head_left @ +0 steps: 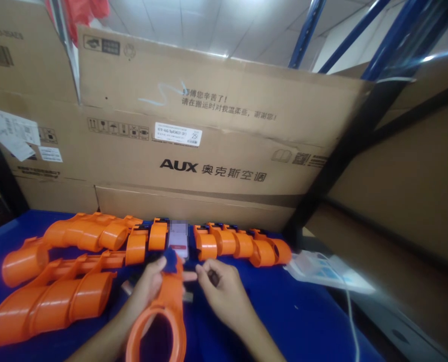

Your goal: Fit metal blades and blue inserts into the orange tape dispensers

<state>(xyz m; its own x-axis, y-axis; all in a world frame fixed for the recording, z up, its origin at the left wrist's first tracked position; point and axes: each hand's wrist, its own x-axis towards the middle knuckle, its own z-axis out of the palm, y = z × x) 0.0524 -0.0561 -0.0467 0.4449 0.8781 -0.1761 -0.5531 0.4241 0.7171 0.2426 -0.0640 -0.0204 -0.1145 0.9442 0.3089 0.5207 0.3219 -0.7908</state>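
Note:
My left hand [153, 281] is closed round the upper stem of an orange plastic ring holder [172, 291]. Its large open ring hangs toward me, and a dark blue piece [170, 261] sits at its top end by my thumb. Just right of the holder, my right hand [224, 289] has its thumb and fingers curled together in a pinch. Whatever lies between those fingers is too small and dark to name. A phone [178, 239] with a lit screen stands behind both hands. Small objects under my left hand are mostly hidden.
Nested orange holders lie at left [54, 304], with more behind them [84, 231]. A row of orange holders with dark blue pieces [226, 242] stands at back right. Plastic packaging [327, 271] and a white cable [350, 317] lie right. A cardboard wall [133, 166] closes the back.

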